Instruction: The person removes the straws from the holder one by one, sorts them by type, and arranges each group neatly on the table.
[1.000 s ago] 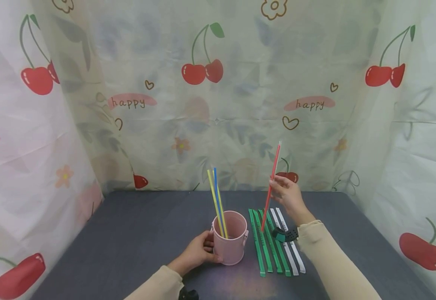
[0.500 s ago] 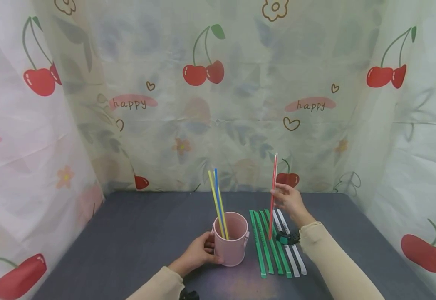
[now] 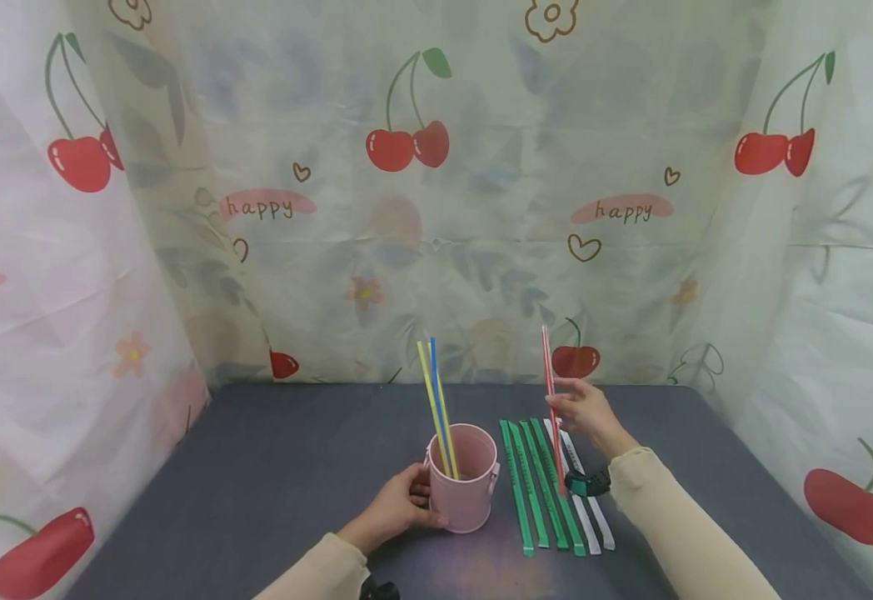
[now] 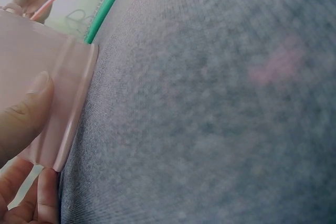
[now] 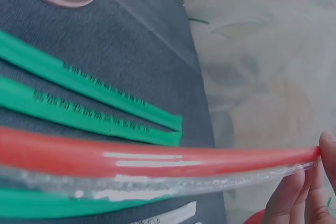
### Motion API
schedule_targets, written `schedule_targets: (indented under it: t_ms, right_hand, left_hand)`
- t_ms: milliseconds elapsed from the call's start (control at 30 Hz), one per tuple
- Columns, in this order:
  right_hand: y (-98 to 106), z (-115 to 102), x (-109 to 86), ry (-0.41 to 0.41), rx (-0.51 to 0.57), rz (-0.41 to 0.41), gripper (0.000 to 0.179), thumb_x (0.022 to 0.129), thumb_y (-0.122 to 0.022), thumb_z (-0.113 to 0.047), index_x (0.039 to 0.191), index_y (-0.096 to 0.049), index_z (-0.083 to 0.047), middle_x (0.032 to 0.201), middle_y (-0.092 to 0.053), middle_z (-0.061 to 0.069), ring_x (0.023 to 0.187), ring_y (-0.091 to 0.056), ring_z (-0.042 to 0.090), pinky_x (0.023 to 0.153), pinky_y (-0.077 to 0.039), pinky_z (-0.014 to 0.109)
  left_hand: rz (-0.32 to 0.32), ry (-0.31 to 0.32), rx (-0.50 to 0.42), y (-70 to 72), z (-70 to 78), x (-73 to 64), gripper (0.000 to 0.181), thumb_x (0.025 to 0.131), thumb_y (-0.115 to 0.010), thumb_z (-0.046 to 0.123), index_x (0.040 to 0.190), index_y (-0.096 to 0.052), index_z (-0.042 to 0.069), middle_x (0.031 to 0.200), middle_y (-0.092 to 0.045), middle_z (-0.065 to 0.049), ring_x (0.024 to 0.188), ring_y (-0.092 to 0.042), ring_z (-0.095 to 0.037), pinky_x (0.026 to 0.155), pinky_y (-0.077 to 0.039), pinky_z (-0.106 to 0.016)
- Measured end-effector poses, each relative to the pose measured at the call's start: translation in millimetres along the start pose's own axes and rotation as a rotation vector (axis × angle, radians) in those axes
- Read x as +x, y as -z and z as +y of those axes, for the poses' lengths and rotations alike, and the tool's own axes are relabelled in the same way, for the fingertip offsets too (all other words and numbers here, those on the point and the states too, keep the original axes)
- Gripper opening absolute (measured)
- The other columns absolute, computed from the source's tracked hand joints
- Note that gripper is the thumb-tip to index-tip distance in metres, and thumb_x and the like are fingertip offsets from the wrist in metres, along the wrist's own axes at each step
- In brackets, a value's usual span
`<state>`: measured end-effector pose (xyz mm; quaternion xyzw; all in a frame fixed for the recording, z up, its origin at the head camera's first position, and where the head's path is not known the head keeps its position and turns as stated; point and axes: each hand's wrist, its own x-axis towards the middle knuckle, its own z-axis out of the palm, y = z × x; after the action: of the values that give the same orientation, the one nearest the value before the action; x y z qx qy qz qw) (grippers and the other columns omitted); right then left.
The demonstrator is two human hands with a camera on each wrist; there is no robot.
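On the dark table, my left hand grips the side of a small pink bucket; in the left wrist view its thumb presses the wall. Two yellow straws and a blue straw lean inside the bucket. My right hand pinches a red drinking straw in a clear wrapper. The straw stands nearly upright, its lower end in front of the wrapped straws on the table. Seen from the right wrist, the wrapped red straw stretches across to my fingertips.
Several green paper-wrapped straws lie side by side to the right of the bucket. Beside them are two white wrapped straws, partly covered by my right wrist. A patterned curtain rises behind the table's back edge.
My right hand has come down slightly and a little right. The red straw has dropped and swung from leaning right to leaning slightly left. My left hand keeps its hold on the bucket.
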<state>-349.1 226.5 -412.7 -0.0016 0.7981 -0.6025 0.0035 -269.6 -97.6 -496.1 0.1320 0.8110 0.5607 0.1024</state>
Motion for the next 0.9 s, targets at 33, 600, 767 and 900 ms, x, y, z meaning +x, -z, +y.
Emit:
schedule_targets:
  t_ms: [33,600,767,900]
  right_hand:
    - [1,1,-0.1,-0.001,-0.007,-0.001,0.052,0.094,-0.064,-0.016,0.14,-0.044,-0.004,0.106,-0.066,0.006,0.087,-0.062,0.009,0.083,-0.055,0.043]
    - [16,18,-9.3,-0.062,-0.041,-0.003,0.05,0.092,-0.066,-0.013,0.136,-0.046,0.0,0.097,-0.07,0.006,0.082,-0.063,0.011,0.076,-0.055,0.041]
    - [18,23,-10.9,-0.075,-0.039,-0.003,0.049,0.092,-0.065,-0.01,0.135,-0.046,0.001,0.089,-0.07,-0.002,0.081,-0.064,0.012,0.069,-0.054,0.034]
    - [20,25,-12.2,-0.091,-0.052,0.0,0.049,0.092,-0.065,-0.011,0.136,-0.047,0.0,0.094,-0.07,0.002,0.085,-0.064,0.014,0.071,-0.053,0.033]
  left_hand:
    - [0.0,0.0,0.001,0.0,-0.1,0.0,0.069,0.067,-0.088,0.01,0.125,-0.053,0.001,0.112,-0.062,-0.01,0.102,-0.06,-0.023,0.088,-0.053,-0.042]
    - [-0.003,0.0,0.01,0.4,-0.3,-0.2,0.068,0.067,-0.088,0.011,0.125,-0.053,0.002,0.11,-0.062,-0.009,0.102,-0.06,-0.022,0.088,-0.053,-0.041]
    - [-0.003,0.005,0.009,0.6,0.2,-0.6,0.068,0.067,-0.088,0.01,0.125,-0.053,0.002,0.111,-0.061,-0.009,0.102,-0.06,-0.022,0.088,-0.053,-0.041]
    - [0.001,0.013,0.011,0.8,1.4,-1.4,0.068,0.067,-0.088,0.01,0.125,-0.053,0.003,0.111,-0.061,-0.009,0.102,-0.059,-0.022,0.089,-0.053,-0.042]
